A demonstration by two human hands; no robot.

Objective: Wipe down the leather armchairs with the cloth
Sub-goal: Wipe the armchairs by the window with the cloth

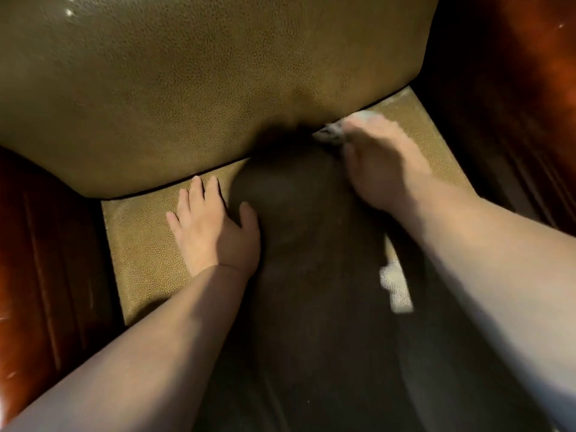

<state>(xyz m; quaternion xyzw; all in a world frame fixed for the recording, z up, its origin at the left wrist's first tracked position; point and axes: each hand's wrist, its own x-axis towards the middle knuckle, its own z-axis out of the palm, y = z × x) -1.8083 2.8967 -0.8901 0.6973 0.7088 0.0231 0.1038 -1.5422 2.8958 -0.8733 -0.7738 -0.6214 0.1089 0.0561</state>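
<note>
**Describer:** Cloth (332, 132), pale and bunched, shows only as a blurred scrap poking out beyond the fingertips of the right hand (381, 165). That hand presses it onto the seat cushion (140, 244) of a tan leather armchair, close to the seam where the seat meets the backrest (187, 88), toward the right rear corner.

**Listener:** How is the right hand holding it?

**Describer:** It lies over the cloth, knuckles up. The hand is smeared by motion blur, so I cannot tell whether the fingers curl round the fabric or press it flat.

**Listener:** And the other hand?

**Describer:** The left hand (215, 227) rests palm down on the seat, fingers straight and slightly spread, holding nothing. It looks like a brace.

**Listener:** How would the cloth handle?

**Describer:** My guess: light, soft and limp, folding to whatever shape the hand gives it. It is best gathered into a pad under the palm, with loose ends tucked in so they don't drag. The leather looks pebbled and a little glossy, so the cloth should glide; the seam probably needs a fingertip pushed in through the fabric.

**Listener:** Anything else in view?

**Describer:** Dark reddish wooden arms (46, 260) flank the seat on both sides. A heavy shadow covers the middle of the cushion, with a small patch of light (396, 288) near the right forearm.
</note>
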